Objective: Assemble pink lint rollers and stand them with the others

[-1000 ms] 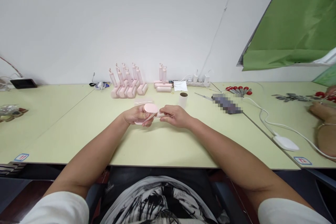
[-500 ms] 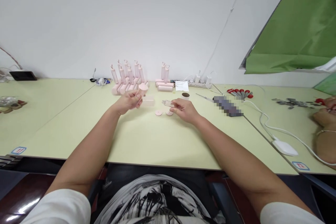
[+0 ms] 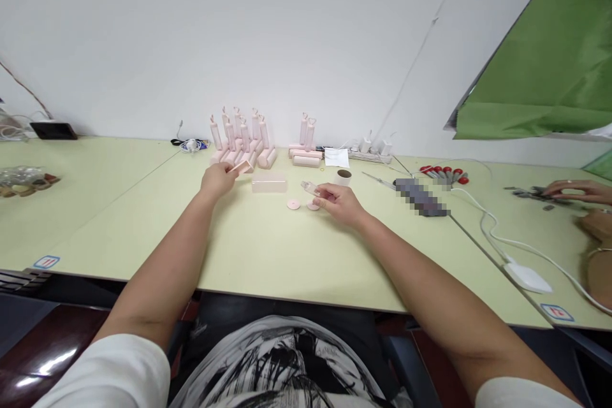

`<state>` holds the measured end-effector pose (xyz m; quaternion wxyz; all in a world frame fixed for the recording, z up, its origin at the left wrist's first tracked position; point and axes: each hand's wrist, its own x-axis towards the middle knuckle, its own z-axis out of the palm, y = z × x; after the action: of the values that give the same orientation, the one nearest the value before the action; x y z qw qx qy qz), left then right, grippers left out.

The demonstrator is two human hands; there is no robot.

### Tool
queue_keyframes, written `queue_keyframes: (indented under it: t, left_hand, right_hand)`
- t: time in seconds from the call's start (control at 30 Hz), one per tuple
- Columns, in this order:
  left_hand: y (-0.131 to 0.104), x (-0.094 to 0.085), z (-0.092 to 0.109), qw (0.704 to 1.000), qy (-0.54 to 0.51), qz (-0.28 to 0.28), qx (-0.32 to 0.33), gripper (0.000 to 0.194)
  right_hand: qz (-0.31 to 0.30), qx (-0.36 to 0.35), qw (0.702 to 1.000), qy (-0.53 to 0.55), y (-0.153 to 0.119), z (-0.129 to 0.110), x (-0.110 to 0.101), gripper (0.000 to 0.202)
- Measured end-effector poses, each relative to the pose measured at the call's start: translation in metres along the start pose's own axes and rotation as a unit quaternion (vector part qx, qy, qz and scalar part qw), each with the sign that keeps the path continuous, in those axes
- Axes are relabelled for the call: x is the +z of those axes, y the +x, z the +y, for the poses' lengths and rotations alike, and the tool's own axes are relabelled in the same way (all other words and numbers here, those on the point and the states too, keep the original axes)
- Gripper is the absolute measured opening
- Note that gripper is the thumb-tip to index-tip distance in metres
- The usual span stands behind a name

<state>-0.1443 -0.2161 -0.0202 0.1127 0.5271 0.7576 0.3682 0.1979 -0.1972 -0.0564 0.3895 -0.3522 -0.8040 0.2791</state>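
Note:
My left hand (image 3: pixel 217 181) is closed on a pale pink box-like piece (image 3: pixel 243 167), whose hollow-looking end points right. In my right hand (image 3: pixel 339 201), thumb and fingers pinch a small clear tube (image 3: pixel 309 187) lying sideways above the table. Between the hands sits a clear box (image 3: pixel 269 185). Two thin pink discs lie near my right hand: one disc (image 3: pixel 293 204) in full sight, the other disc (image 3: pixel 312 206) partly behind my fingers. Pink boxes (image 3: pixel 268 158) stand past my left hand, with slim pink tubes (image 3: pixel 215 132) upright among them.
More pink boxes (image 3: pixel 306 161) lie before a power strip (image 3: pixel 370 156). A tape roll (image 3: pixel 343 177), a pointed metal tool (image 3: pixel 377 179) and a blurred dark object (image 3: pixel 421 196) are to the right. A co-worker's hand (image 3: pixel 581 191) touches grey pieces (image 3: pixel 530 194) beyond red-handled tools (image 3: pixel 444 173).
My left hand has drawn back leftward and turned the pink piece toward the row of boxes. The right hand keeps the clear tube nearly in place. The co-worker's hand has reached over the grey pieces.

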Motion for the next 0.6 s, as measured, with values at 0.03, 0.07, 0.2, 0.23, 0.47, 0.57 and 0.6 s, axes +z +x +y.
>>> queue_keyframes:
  t: [0.03,0.07,0.2,0.23,0.47,0.57,0.6]
  left_hand:
    - [-0.002,-0.001,0.003,1.000,-0.006,-0.007,0.022,0.017]
    - [-0.005,0.000,0.007,0.998,-0.013,-0.021,0.054,0.023]
    - [-0.021,0.022,0.024,0.964,0.042,-0.087,0.247,0.031]
    - [-0.025,0.030,0.028,0.952,0.090,-0.087,0.281,0.029]
    - [-0.033,0.065,0.028,0.941,0.169,-0.060,0.288,0.018]
    - [-0.024,0.064,0.018,0.940,0.162,-0.087,0.287,0.016]
    - [-0.021,0.064,0.015,0.938,0.159,-0.094,0.292,0.015]
  right_hand:
    - [-0.006,-0.002,1.000,-0.002,0.000,-0.001,0.001,0.029]
    - [-0.012,-0.004,1.000,-0.003,-0.001,-0.002,0.002,0.029]
    - [-0.032,-0.011,0.999,0.000,-0.002,-0.002,0.004,0.031]
    - [-0.032,-0.013,0.999,0.002,-0.002,-0.001,0.005,0.031]
    - [-0.037,-0.019,0.999,0.010,-0.001,-0.001,0.006,0.030]
    - [-0.039,-0.020,0.999,0.008,-0.002,-0.003,0.007,0.029]
    - [-0.039,-0.019,0.999,0.008,-0.002,-0.003,0.008,0.029]
